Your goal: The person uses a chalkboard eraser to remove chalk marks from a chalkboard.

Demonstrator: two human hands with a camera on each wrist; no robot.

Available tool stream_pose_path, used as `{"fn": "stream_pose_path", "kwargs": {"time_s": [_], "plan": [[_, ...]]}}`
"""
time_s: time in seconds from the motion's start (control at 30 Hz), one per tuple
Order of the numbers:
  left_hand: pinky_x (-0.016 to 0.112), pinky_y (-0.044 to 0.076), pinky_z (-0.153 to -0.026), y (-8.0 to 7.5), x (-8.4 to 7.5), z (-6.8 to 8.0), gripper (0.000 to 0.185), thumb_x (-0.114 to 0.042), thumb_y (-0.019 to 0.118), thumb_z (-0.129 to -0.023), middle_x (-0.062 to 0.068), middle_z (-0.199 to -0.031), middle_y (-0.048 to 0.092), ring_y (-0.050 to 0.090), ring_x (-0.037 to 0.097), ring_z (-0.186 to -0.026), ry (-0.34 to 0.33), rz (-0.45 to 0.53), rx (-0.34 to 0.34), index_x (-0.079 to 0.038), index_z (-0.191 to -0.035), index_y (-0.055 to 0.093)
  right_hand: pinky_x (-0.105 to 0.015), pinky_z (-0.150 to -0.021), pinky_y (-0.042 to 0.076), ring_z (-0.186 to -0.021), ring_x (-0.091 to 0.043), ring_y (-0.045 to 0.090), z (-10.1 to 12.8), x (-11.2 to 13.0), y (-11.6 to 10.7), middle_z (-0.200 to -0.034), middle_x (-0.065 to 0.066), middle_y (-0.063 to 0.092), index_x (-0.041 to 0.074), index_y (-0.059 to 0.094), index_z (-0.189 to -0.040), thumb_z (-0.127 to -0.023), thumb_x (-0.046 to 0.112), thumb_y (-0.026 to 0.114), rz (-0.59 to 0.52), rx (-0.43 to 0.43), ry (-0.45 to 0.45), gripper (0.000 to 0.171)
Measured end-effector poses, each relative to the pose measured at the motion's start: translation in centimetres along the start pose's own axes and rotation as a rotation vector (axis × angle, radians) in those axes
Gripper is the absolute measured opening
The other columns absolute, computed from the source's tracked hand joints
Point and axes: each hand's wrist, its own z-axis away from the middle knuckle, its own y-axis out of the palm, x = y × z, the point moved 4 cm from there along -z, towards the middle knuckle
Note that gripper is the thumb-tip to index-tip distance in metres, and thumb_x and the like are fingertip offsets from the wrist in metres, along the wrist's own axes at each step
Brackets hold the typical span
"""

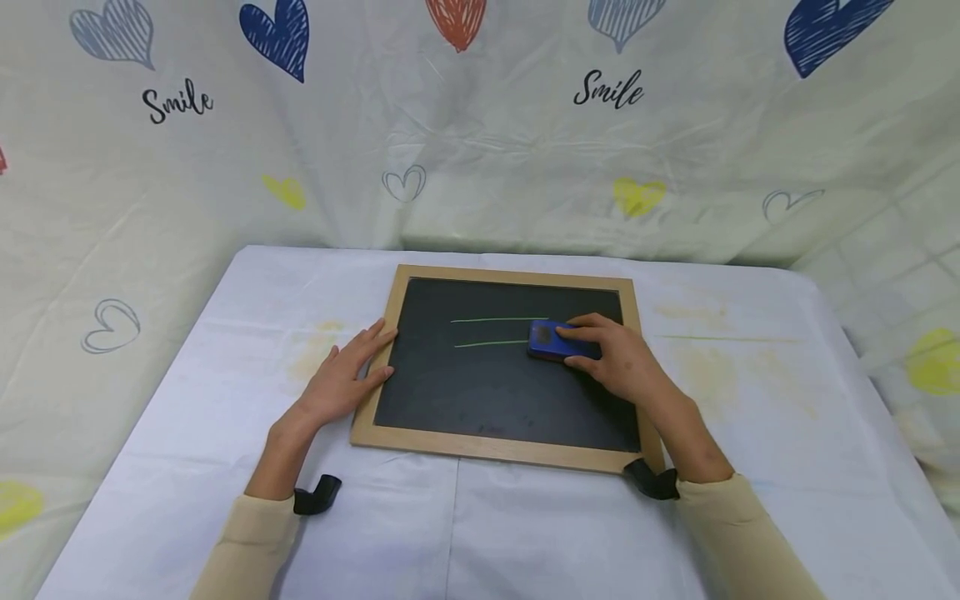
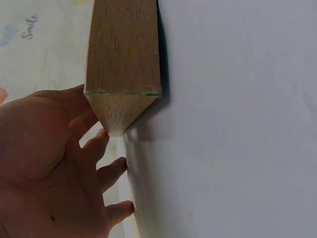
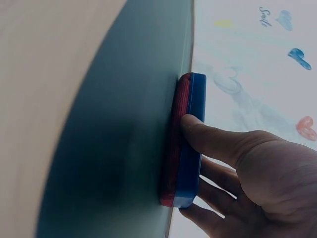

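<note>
A small chalkboard (image 1: 480,392) with a light wooden frame lies on the table. Two thin yellow-green chalk lines (image 1: 491,343) run across its upper half. My right hand (image 1: 626,358) grips a blue chalkboard eraser (image 1: 543,337) between thumb and fingers, over the right ends of those lines. In the right wrist view, the eraser's red felt side (image 3: 174,144) faces the dark board. My left hand (image 1: 341,379) rests with spread, fairly straight fingers at the left side of the frame; the left wrist view shows the frame's corner (image 2: 121,59) beside the palm.
A white cloth covers the table (image 1: 405,517); it has faint yellow smudges and a thin yellow-green line (image 1: 731,339) right of the board. Behind hangs a pale curtain (image 1: 510,183) printed with hearts and "Smile". Black bands (image 1: 318,496) sit at both wrists.
</note>
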Motion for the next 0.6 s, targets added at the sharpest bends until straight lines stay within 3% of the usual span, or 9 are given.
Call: {"fn": "stream_pose_path", "kwargs": {"time_s": [0.6], "plan": [[0.077, 0.008, -0.124, -0.1, -0.1, 0.0, 0.065, -0.031, 0.062, -0.106, 0.012, -0.175, 0.021, 0.020, 0.044, -0.161, -0.006, 0.003, 0.002, -0.016, -0.163, 0.036, -0.058, -0.110, 0.051, -0.140, -0.041, 0.055, -1.3, 3.3, 1.5, -0.152, -0.013, 0.057, 0.019, 0.064, -0.144, -0.095, 0.025, 0.078, 0.007, 0.029, 0.004, 0.052]]}}
